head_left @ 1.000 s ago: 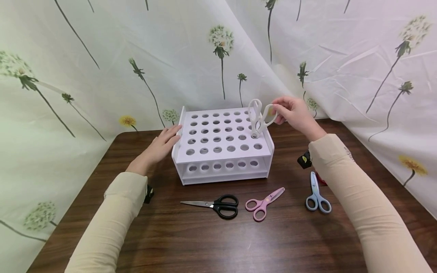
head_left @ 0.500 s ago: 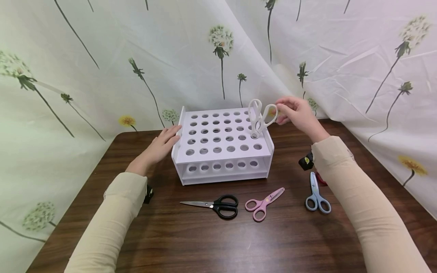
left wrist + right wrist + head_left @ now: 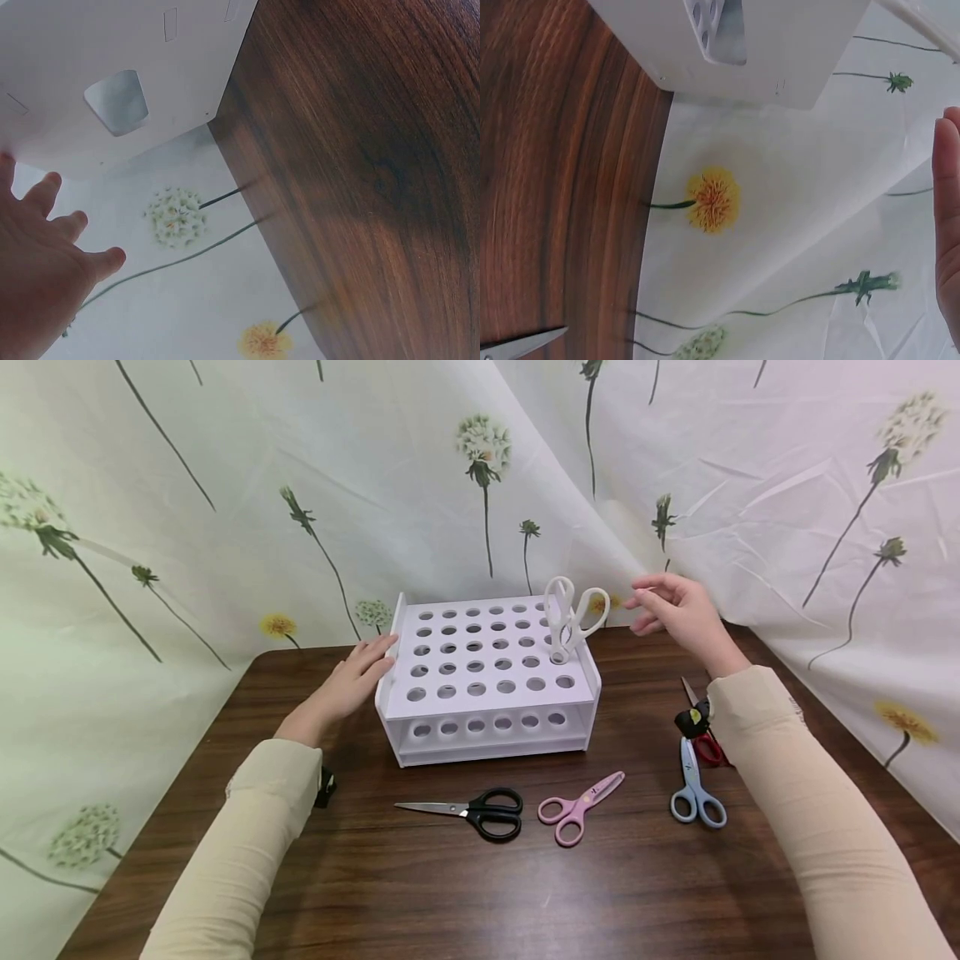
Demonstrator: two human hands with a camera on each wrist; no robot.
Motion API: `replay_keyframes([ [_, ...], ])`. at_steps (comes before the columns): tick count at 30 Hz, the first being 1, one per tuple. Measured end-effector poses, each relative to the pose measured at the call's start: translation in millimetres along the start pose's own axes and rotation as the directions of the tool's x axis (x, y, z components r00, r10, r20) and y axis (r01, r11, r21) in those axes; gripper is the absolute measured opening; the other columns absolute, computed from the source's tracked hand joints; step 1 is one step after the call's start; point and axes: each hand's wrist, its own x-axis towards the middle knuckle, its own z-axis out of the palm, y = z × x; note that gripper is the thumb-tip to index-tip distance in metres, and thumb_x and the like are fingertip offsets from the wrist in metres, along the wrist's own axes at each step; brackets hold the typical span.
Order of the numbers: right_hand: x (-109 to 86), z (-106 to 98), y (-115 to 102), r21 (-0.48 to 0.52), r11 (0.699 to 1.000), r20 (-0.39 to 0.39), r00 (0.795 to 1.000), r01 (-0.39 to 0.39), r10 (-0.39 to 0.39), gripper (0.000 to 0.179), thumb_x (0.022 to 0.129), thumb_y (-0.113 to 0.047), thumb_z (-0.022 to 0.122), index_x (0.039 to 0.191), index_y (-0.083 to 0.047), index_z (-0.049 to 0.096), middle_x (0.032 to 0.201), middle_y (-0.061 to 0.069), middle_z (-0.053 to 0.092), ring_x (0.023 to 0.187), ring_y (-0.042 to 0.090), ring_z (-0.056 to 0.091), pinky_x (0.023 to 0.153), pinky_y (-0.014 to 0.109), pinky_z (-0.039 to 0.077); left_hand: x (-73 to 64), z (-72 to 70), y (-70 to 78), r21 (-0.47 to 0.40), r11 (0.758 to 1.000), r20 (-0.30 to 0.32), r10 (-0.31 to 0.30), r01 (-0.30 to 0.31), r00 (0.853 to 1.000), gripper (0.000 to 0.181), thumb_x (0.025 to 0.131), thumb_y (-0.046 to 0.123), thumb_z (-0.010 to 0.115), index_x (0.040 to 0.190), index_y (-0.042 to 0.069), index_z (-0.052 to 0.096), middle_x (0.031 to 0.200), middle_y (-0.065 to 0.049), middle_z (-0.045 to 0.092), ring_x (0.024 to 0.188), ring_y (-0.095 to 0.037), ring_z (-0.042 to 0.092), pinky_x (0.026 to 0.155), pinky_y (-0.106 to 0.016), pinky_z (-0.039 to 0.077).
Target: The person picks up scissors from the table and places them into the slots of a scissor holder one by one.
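Observation:
A white rack [image 3: 487, 703] with rows of round holes stands on the dark wooden table. White-handled scissors [image 3: 576, 625] stand in a hole near its right side, handles up and spread apart. My left hand [image 3: 351, 681] rests with its fingers at the rack's left side panel, fingers extended; the left wrist view shows the hand [image 3: 45, 255] beside that panel. To the right of the white scissors my right hand [image 3: 678, 614] hovers apart from them, fingers loosely bent and holding nothing. Only an edge of that hand [image 3: 946, 225] shows in the right wrist view.
Black-handled scissors [image 3: 491, 814] and pink scissors [image 3: 573, 817] lie in front of the rack. Blue scissors [image 3: 696, 793] lie to the right, close to red-handled scissors [image 3: 707, 748] partly hidden by the right wrist strap. A flower-printed cloth [image 3: 420, 485] hangs behind the table.
My right hand has let go of the white scissors' handle and moved away to the right. The scissors stay in the rack, and the red-handled pair shows more. My left hand has not moved.

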Motion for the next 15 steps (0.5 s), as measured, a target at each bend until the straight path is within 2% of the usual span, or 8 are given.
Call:
replay_keyframes([
  [4,-4.4,-8,2,-0.001,1.0,-0.001,1.0,-0.014,0.014,0.022,0.094,-0.015,0.055,0.112,-0.003,0.058,0.089,0.004,0.068,0.063,0.015,0.065,0.059,0.027,0.053,-0.3,0.2,0.0,0.0,1.0,0.003,-0.005,0.005,1.0,0.057,0.099,0.048,0.025,0.149,0.023,0.017,0.153,-0.005,0.006,0.137,-0.027,-0.009,0.103,-0.057,-0.005],
  [11,-13.8,-22,8,-0.087,0.995,-0.037,0.999,-0.038,0.035,0.025,0.094,-0.019,0.054,0.114,-0.004,0.056,0.089,-0.002,0.067,0.064,0.014,0.065,0.061,0.027,0.053,-0.3,0.3,0.5,0.002,1.0,0.0,-0.001,0.001,1.0,0.057,0.099,0.048,0.026,0.149,0.023,0.017,0.153,-0.006,0.006,0.137,-0.028,-0.009,0.103,-0.057,-0.005],
  [15,-18.9,-30,12,-0.053,0.997,-0.057,0.997,-0.055,0.052,0.025,0.094,-0.019,0.055,0.114,-0.004,0.057,0.088,-0.004,0.067,0.064,0.015,0.064,0.061,0.027,0.053,0.1,0.2,0.4,0.0,1.0,-0.001,-0.002,0.002,1.0,0.057,0.099,0.048,0.026,0.149,0.023,0.017,0.153,-0.006,0.006,0.137,-0.028,-0.009,0.103,-0.057,-0.006],
])
